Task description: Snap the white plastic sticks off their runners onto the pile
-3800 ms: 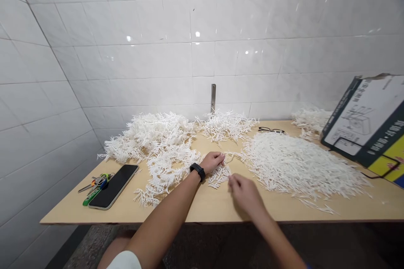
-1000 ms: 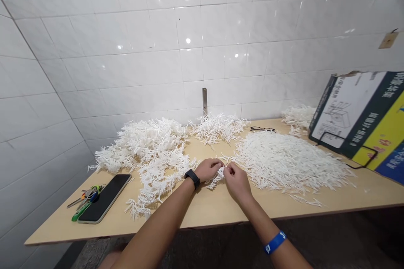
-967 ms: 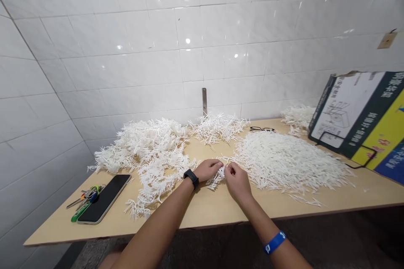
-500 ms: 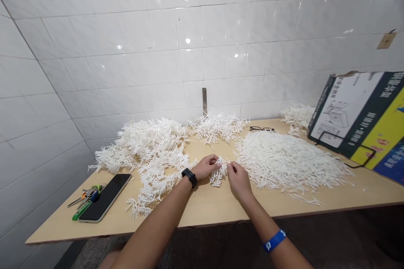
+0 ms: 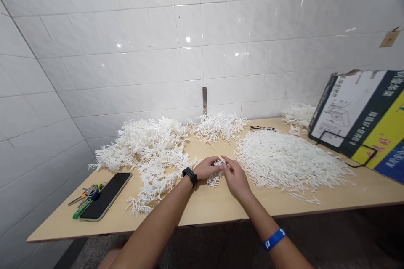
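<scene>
Near the middle of the wooden table [image 5: 208, 214], my left hand [image 5: 206, 168] is closed on a small cluster of white branched pieces [image 5: 214, 180]. My right hand [image 5: 234, 176] meets it from the right, its fingertips pinched at the same cluster; what exactly they grip is too small to tell. A large tangled white pile [image 5: 148, 143] lies to the left of my hands, with a smaller clump [image 5: 219, 128] behind them. On the right spreads a wide heap of loose white pieces [image 5: 290, 159].
A black phone [image 5: 105, 197] and keys [image 5: 90, 193] lie at the left. Glasses [image 5: 261, 128] rest behind the right heap. A printed cardboard box [image 5: 353, 113] stands at the right, beside another white clump [image 5: 298, 115]. The tiled wall [image 5: 142, 67] borders the back.
My right hand has moved left, and its fingertips now meet my left hand at the cluster. The view has shifted very slightly.
</scene>
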Motion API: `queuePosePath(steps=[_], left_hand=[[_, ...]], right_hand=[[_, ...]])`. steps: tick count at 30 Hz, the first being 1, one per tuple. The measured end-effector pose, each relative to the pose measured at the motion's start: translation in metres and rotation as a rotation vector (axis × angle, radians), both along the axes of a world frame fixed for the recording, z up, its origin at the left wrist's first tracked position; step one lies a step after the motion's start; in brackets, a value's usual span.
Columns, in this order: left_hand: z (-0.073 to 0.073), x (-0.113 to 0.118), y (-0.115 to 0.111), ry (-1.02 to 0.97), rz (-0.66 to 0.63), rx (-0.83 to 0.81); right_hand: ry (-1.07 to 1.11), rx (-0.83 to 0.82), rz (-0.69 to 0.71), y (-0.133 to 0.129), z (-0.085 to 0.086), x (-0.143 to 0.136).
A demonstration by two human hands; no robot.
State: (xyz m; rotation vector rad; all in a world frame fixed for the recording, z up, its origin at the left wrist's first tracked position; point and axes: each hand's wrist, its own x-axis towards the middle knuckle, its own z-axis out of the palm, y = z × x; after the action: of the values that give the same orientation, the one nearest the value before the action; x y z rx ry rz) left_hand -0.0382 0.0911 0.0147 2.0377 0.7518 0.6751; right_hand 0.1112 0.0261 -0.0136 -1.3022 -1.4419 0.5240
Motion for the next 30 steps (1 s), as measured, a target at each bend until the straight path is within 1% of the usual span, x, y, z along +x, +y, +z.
queuePosePath(steps=[2, 5, 8, 14, 18, 23, 26, 30], left_hand=[[-0.001, -0.001, 0.001, 0.017, 0.029, 0.008], [-0.006, -0.002, 0.003, 0.033, 0.043, -0.086], [-0.006, -0.003, 0.003, -0.025, 0.022, -0.15], [0.002, -0.002, 0.0, -0.138, 0.051, -0.153], [-0.002, -0.002, 0.001, -0.169, 0.049, -0.169], [-0.01, -0.002, 0.005, -0.11, 0.105, -0.088], [-0.009, -0.003, 0.005, -0.059, 0.084, -0.022], [-0.006, -0.002, 0.002, -0.01, 0.089, 0.056]], right_hand=[[-0.036, 0.017, 0.004, 0.001, -0.001, 0.0], [-0.041, -0.013, -0.039, 0.0, -0.001, -0.001], [-0.024, -0.048, -0.074, -0.003, 0.0, -0.002], [0.016, -0.044, -0.096, -0.006, 0.002, -0.003], [0.03, -0.049, -0.11, -0.006, 0.002, -0.003], [0.047, -0.051, -0.125, -0.007, 0.003, -0.003], [0.047, -0.051, -0.12, -0.007, 0.003, -0.002], [0.064, -0.058, -0.097, -0.005, 0.003, -0.001]])
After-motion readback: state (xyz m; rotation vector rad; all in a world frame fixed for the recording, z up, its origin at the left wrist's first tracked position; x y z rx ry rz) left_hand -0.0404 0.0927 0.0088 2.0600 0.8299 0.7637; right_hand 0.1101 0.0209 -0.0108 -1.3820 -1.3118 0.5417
